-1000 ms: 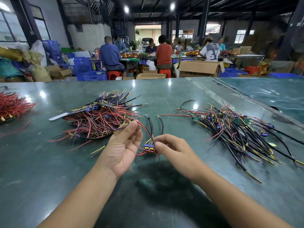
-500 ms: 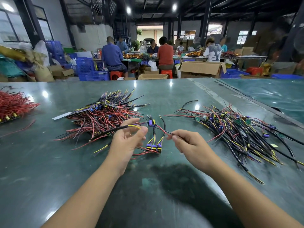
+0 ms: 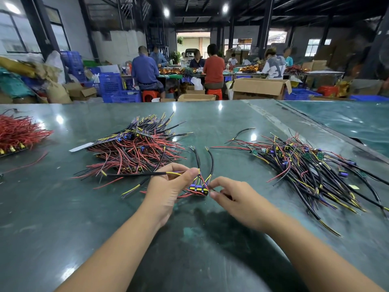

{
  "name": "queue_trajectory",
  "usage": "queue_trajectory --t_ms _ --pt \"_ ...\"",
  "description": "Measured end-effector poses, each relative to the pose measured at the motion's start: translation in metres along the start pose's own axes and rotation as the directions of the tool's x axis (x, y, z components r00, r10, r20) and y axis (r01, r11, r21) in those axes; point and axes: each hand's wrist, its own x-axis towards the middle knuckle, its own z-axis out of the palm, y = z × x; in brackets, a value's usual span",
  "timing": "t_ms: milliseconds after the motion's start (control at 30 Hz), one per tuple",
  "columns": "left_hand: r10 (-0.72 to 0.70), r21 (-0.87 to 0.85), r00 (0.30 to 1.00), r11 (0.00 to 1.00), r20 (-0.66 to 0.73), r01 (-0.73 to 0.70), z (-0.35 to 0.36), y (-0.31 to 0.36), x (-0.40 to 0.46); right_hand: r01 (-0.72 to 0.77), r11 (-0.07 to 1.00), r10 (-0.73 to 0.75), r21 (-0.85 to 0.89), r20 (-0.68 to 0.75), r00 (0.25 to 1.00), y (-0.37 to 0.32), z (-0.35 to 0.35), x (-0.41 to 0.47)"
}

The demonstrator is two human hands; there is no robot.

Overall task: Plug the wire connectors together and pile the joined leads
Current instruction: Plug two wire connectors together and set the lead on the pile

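A small bundle of leads with purple-and-yellow connectors (image 3: 198, 189) sits between my hands over the green table (image 3: 84, 218). My left hand (image 3: 168, 186) pinches a black lead with a yellow end (image 3: 145, 174) that runs off to the left, close to the bundle's upright black wires. My right hand (image 3: 233, 197) pinches a thin wire at the bundle's right side. A big pile of red and black leads (image 3: 134, 148) lies behind my left hand. A looser heap of black, yellow and red leads (image 3: 303, 165) lies to the right.
A bunch of red wires (image 3: 19, 133) lies at the table's far left edge, with a stray red wire (image 3: 27, 164) near it. A white strip (image 3: 81, 147) pokes out of the big pile. Behind the table, people sit working among cardboard boxes (image 3: 260, 88) and blue crates (image 3: 110, 83).
My hands have come closer together around the small bundle. The lead in my left hand now points left, and the connector that was raised has dropped down to the bundle.
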Motion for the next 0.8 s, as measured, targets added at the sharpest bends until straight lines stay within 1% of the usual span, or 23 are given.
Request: queue_trajectory --t_ms 133,233,300,367,433,500,533,600,667,733,800 --pt "-0.017 0.011 1.000 1.000 0.017 0.017 0.000 -0.003 0.000 -0.005 0.995 0.007 -0.104 0.020 1.000 0.001 0.001 -0.001" --pt "-0.029 0.040 0.999 0.999 0.025 0.028 0.000 -0.004 -0.001 -0.062 0.955 0.062 -0.291 -0.009 0.998 0.000 0.001 0.000" --pt "-0.027 0.061 0.999 0.998 0.037 0.025 0.001 -0.006 -0.001 -0.063 0.926 0.045 -0.373 -0.055 0.997 0.000 0.000 0.000" --pt "-0.028 0.076 0.999 0.997 0.047 0.024 0.003 -0.007 -0.003 -0.036 0.919 0.003 -0.393 -0.086 0.996 -0.002 0.000 0.000" --pt "-0.027 0.085 0.998 0.996 0.059 0.022 0.004 -0.008 -0.003 -0.002 0.925 -0.041 -0.379 -0.106 0.994 -0.004 0.002 0.000" --pt "-0.034 0.098 0.998 0.995 0.056 0.028 0.004 -0.008 -0.004 0.012 0.954 -0.053 -0.301 -0.130 0.990 -0.004 0.003 0.000" --pt "-0.039 0.103 0.998 0.994 0.051 0.034 0.003 -0.007 -0.003 0.009 0.977 -0.040 -0.214 -0.139 0.990 -0.005 0.003 0.000" --pt "-0.055 0.092 0.997 0.994 0.044 0.051 0.002 -0.006 -0.004 -0.018 1.000 0.021 0.022 -0.130 0.991 -0.007 0.000 0.001" --pt "-0.067 0.076 0.996 0.995 0.062 0.063 0.003 -0.005 -0.005 -0.064 0.976 0.079 0.209 -0.067 0.995 -0.010 -0.001 0.001" --pt "-0.066 0.080 0.993 0.995 0.095 0.058 0.004 -0.004 -0.006 -0.112 0.946 0.115 0.303 0.010 0.993 -0.012 0.000 0.000" --pt "-0.086 0.065 0.990 0.995 0.113 0.079 0.004 -0.003 -0.007 -0.147 0.919 0.140 0.365 0.046 0.989 -0.013 0.000 -0.002"
